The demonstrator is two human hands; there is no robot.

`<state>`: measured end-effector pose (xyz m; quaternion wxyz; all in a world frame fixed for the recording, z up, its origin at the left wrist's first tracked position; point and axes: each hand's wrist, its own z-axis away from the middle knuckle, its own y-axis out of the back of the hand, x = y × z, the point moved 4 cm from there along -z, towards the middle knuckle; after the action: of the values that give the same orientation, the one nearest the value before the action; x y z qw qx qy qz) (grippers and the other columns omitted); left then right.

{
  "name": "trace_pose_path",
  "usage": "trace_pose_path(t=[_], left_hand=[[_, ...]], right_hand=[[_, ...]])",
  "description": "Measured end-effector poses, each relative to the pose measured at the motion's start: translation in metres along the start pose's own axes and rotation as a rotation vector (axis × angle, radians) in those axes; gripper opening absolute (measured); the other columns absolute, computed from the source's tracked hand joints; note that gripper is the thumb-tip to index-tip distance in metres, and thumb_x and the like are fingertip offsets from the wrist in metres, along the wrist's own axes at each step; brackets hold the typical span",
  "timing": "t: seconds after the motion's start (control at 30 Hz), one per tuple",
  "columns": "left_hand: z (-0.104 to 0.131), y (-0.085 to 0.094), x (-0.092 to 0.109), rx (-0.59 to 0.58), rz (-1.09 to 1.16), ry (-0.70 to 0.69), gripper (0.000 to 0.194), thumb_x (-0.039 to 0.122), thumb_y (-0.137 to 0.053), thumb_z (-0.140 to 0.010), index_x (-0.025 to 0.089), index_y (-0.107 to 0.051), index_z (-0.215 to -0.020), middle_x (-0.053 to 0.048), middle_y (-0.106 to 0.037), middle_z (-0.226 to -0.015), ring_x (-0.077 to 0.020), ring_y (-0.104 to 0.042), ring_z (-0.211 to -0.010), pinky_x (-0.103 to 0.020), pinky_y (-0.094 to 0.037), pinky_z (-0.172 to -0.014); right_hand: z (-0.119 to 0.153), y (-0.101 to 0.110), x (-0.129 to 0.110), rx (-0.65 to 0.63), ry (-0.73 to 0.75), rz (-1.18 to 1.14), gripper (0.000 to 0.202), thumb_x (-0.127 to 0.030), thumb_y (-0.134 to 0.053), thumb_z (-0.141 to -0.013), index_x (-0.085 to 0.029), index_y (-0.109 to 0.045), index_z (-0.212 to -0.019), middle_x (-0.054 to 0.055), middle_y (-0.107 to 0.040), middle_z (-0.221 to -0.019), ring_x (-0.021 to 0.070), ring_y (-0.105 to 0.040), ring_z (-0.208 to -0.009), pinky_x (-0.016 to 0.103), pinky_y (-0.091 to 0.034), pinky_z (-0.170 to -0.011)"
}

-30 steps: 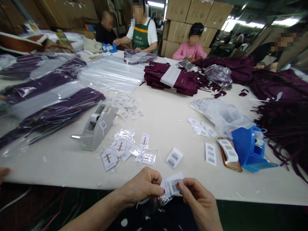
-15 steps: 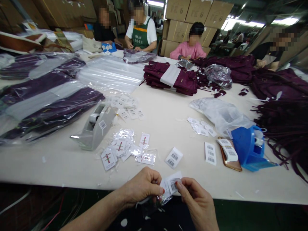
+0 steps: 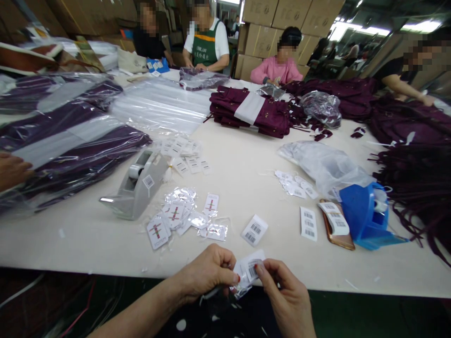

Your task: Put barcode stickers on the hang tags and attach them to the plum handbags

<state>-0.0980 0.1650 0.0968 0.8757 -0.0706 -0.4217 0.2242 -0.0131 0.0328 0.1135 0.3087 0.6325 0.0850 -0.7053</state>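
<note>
At the table's front edge, my left hand (image 3: 210,268) pinches a small stack of white tags (image 3: 241,270), with a clear plastic sleeve hanging beneath. My right hand (image 3: 286,290) closes thumb and fingers on a white barcode label (image 3: 252,270) lying against those tags. Whether the label is stuck down cannot be made out. Just beyond lies a barcode sticker sheet (image 3: 254,230). A pile of printed hang tags (image 3: 174,212) is to the left, some in shiny sleeves. Farther right is another sticker strip (image 3: 308,224).
A grey tape dispenser (image 3: 141,188) stands left, a blue one (image 3: 364,216) right, beside a phone (image 3: 343,240). Bagged purple goods (image 3: 81,155) lie left, with another person's hand (image 3: 14,171) on them. A purple stack (image 3: 250,112) sits centre back. Several co-workers are around the table.
Another person's hand has come in at the left edge onto the bagged goods. The co-worker at far right has reached an arm forward. My hands have barely shifted.
</note>
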Motion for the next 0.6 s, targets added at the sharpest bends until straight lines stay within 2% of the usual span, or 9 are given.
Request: trace_pose_path(t=[0.6], left_hand=[[0.0006, -0.0003, -0.0007, 0.012, 0.044, 0.021, 0.017, 0.023, -0.066, -0.050, 0.013, -0.053, -0.052, -0.001, -0.058, -0.047, -0.0096, -0.050, -0.042, -0.020, -0.034, -0.045]], right_hand=[[0.0017, -0.0024, -0.0012, 0.026, 0.029, 0.024, 0.030, -0.048, -0.059, -0.074, -0.018, -0.061, -0.070, 0.000, -0.059, -0.061, 0.0123, -0.050, -0.053, 0.021, -0.042, -0.050]])
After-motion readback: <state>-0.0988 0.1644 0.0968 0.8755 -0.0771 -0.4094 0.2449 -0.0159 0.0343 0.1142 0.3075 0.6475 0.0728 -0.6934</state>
